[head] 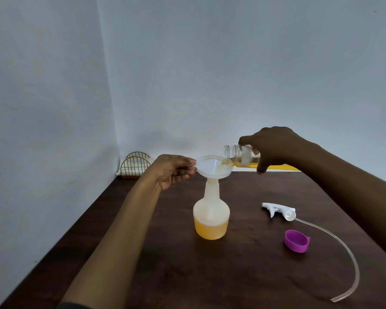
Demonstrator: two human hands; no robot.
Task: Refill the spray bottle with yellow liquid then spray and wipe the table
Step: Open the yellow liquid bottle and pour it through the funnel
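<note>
A translucent spray bottle (211,214) stands uncapped on the dark wooden table (165,264), about a third full of yellow liquid. A clear funnel (213,167) sits in its neck. My left hand (174,170) pinches the funnel's rim on the left side. My right hand (274,148) grips a clear bottle (237,156) tipped sideways, its open mouth over the funnel's right edge, and yellow liquid runs into the funnel. The white spray head (279,210) lies on the table to the right, its long clear tube (343,253) curving toward the front.
A purple cap (296,241) lies on its side right of the spray bottle. A gold wire rack (135,166) stands in the far left corner against the wall. Something yellow (281,167) lies along the table's back edge behind my right hand.
</note>
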